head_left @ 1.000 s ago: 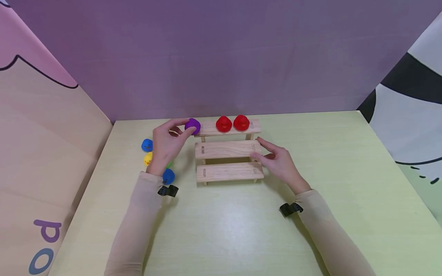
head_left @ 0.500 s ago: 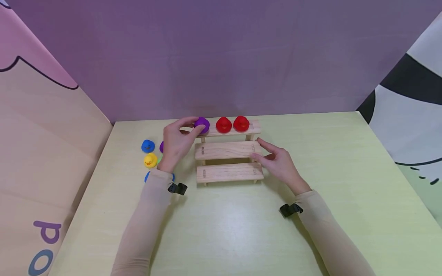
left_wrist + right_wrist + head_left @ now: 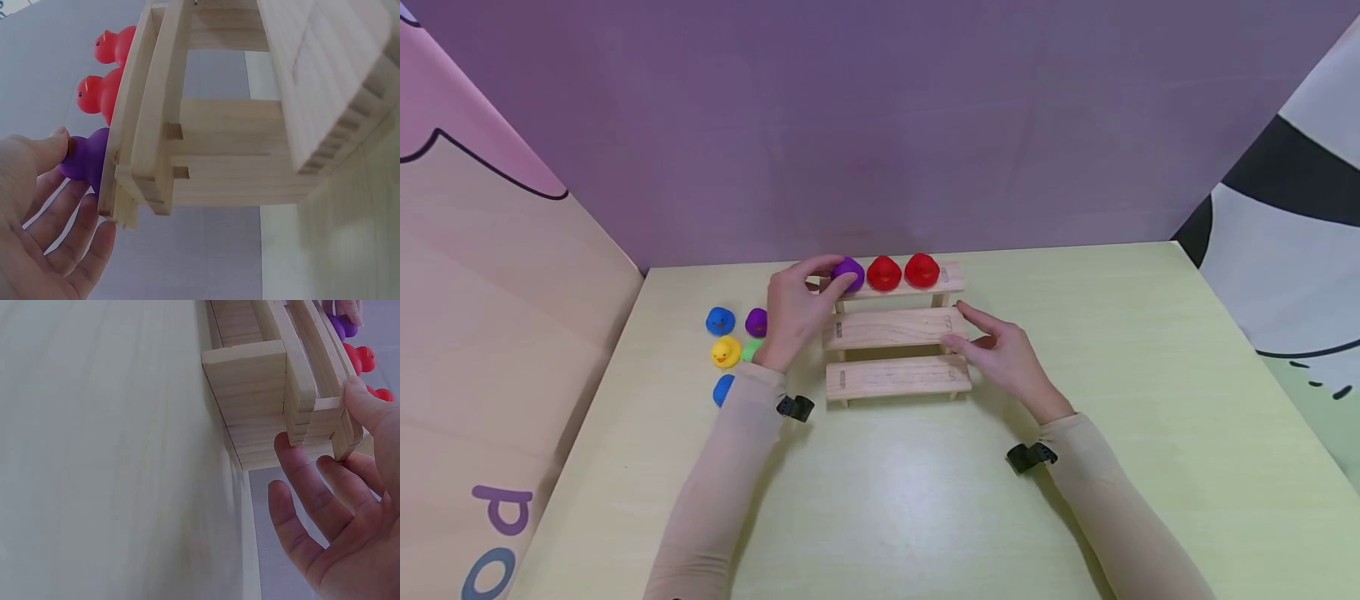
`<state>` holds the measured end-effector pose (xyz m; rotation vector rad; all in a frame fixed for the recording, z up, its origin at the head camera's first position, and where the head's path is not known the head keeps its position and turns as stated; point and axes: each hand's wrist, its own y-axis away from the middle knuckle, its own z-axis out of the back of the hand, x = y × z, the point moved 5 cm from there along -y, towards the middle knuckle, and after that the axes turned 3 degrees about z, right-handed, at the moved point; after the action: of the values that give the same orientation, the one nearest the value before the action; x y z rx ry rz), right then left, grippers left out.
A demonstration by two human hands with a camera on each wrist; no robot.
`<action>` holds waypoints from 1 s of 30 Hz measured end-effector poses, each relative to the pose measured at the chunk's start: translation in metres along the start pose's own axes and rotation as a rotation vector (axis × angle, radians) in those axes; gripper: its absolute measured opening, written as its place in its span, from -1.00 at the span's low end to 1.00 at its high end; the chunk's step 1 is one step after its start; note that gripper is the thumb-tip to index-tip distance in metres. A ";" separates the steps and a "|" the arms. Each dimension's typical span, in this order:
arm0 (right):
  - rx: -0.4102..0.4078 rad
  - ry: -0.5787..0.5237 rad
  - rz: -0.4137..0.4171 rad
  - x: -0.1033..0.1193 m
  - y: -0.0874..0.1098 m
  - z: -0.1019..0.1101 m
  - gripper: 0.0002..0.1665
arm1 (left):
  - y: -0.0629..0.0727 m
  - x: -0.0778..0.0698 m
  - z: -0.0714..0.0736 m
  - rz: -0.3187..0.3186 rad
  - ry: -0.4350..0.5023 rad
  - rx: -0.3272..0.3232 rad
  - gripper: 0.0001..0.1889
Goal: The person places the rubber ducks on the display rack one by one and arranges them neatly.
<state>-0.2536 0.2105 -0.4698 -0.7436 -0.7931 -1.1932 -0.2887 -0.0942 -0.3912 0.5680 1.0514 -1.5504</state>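
L hand's (image 3: 797,307) fingers pinch purple rubber duck (image 3: 852,268) atop wooden stand (image 3: 887,328), 11 o'clock; R hand's (image 3: 1004,358) fingers pinch 3 o'clock end. Pushed too far, it'd prob. bump 12 o'clock red rubber duck (image 3: 883,274) over.

2 arms (image 3: 718,492) fwd; L hand (image 3: 797,312) pinching, R hand (image 3: 1003,357) gripping lower.

The pale table (image 3: 895,492) bears a wooden rack (image 3: 891,379) and toy ducks (image 3: 726,352).
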 end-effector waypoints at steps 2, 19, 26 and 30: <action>0.001 -0.001 0.001 0.000 0.000 0.000 -0.14 | -0.001 -0.001 -0.002 0.006 -0.002 0.003 -0.64; -0.001 0.001 0.026 0.000 -0.003 -0.002 -0.14 | -0.004 -0.001 -0.003 -0.026 0.016 0.005 -0.67; -0.001 0.001 0.019 0.000 -0.003 -0.002 -0.14 | -0.003 0.011 0.008 -0.032 0.026 -0.035 -0.64; -0.003 0.004 0.020 0.001 -0.002 0.000 -0.14 | 0.000 0.015 0.014 -0.029 0.032 -0.046 -0.68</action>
<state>-0.2552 0.2090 -0.4688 -0.7491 -0.7793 -1.1781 -0.2902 -0.1140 -0.3971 0.5495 1.1209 -1.5434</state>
